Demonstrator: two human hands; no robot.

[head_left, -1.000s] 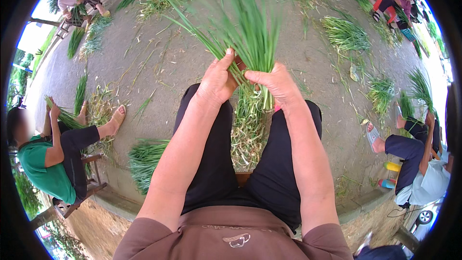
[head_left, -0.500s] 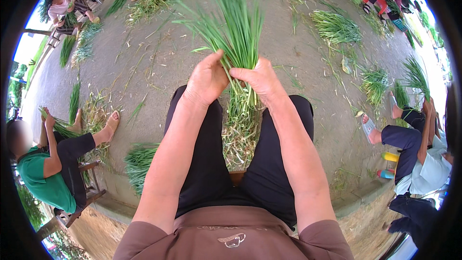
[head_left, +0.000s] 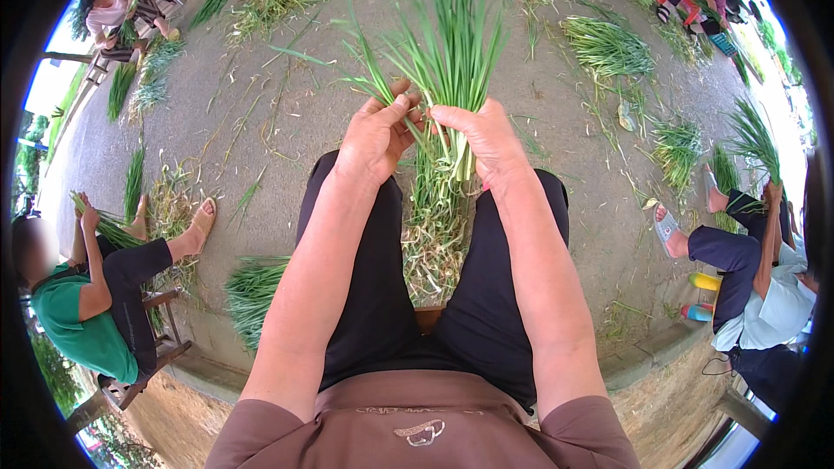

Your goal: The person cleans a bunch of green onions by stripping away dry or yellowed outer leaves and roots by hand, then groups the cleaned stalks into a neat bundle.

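Note:
My right hand [head_left: 482, 133] is closed round the pale lower stems of a bunch of garlic chives [head_left: 456, 56], whose green blades fan out away from me. To its left, my left hand [head_left: 378, 132] pinches a few chive blades [head_left: 369, 74] that lean left, apart from the main bunch. The fingertips of both hands are close together. Below them, between my knees, lies a heap of pale, dry chive trimmings [head_left: 433, 247]. The far tips of the bunch are smeared by motion.
A pile of green chives [head_left: 256, 300] lies beside my left leg. More chive bundles [head_left: 608, 48] and scattered trimmings [head_left: 278, 4] cover parts of the paved ground. Seated people surround me: one in a green shirt [head_left: 74, 321] at left, one in light blue [head_left: 764, 304] at right, both holding chives.
My hands have moved slightly apart. A few blades in my left hand now separate from the bunch, which has shifted right with my right hand.

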